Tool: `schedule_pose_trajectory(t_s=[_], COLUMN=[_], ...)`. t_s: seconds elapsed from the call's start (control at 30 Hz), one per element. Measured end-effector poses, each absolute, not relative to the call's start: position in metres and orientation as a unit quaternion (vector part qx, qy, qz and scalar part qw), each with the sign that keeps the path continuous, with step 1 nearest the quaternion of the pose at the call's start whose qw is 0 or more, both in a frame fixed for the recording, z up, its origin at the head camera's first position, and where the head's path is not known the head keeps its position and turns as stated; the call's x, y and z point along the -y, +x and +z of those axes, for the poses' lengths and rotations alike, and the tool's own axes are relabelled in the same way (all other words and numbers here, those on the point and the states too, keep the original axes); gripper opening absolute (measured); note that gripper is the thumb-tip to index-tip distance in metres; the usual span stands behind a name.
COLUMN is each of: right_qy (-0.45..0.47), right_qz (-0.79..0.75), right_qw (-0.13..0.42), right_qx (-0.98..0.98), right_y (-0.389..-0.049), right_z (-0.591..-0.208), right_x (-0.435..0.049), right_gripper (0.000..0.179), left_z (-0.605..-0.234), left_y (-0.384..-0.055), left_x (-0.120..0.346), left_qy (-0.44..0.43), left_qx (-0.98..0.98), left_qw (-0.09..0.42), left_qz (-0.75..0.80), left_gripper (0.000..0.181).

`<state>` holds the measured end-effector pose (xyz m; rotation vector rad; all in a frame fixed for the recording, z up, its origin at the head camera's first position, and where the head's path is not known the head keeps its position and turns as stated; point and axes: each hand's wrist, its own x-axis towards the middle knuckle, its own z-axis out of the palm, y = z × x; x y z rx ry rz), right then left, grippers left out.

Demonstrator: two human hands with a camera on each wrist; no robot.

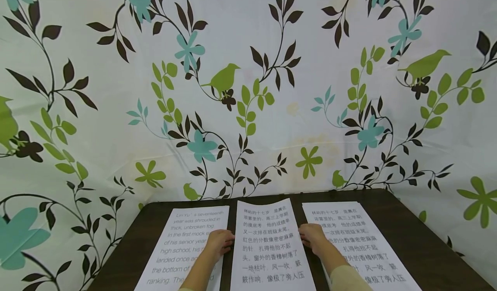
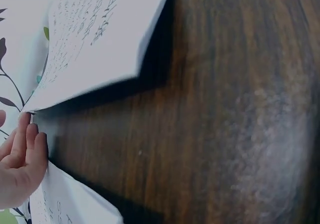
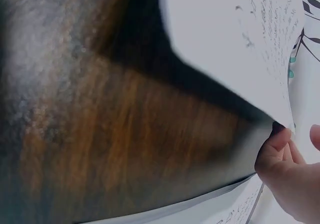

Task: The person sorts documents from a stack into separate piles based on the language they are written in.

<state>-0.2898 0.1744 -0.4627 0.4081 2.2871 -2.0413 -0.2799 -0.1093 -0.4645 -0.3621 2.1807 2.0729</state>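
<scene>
In the head view, three printed paper sheets lie side by side on a dark wooden table. My left hand (image 1: 220, 242) is at the left edge of the middle sheet (image 1: 268, 248), over the English-printed left sheet (image 1: 171, 256). My right hand (image 1: 312, 238) is at its right edge, over the right sheet (image 1: 349, 239). Fingertips of the left hand (image 2: 22, 159) touch the middle sheet's edge in the left wrist view, thumb apart. In the right wrist view, loosely bent fingers of the right hand (image 3: 290, 174) meet the opposite edge, the thumb also apart.
The wooden tabletop (image 1: 128, 239) is dark brown, its far edge close to a curtain-like backdrop (image 1: 248, 88) with leaves, flowers and birds. In both wrist views the near edge of the middle sheet curves up and throws a shadow on the table.
</scene>
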Motion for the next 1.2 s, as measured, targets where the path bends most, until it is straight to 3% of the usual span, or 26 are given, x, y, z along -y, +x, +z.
schedule_pose_trajectory(t_s=[0.2,0.5,0.7,1.2], right_qy=[0.082,0.031,0.067,0.102], right_qz=[-0.603,-0.566,-0.537,-0.518], right_qw=[0.03,0.021,0.007,0.018], right_qx=[-0.793,-0.824,-0.841,-0.849], right_y=[-0.286,-0.281,-0.281,-0.28], right_z=[-0.462,-0.467,-0.47,-0.474], right_x=[-0.172,-0.164,-0.164,-0.164], right_gripper=[0.025,0.028,0.011,0.011], left_z=[-0.47,-0.482,-0.481,-0.482], left_y=[-0.28,-0.276,-0.274,-0.272], left_x=[0.109,0.106,0.105,0.104], left_qy=[-0.087,-0.064,-0.07,-0.09], left_qx=[-0.717,-0.768,-0.785,-0.807], left_qw=[0.053,0.049,0.041,0.016], left_qz=[0.689,0.635,0.614,0.584], left_gripper=[0.04,0.025,0.022,0.013])
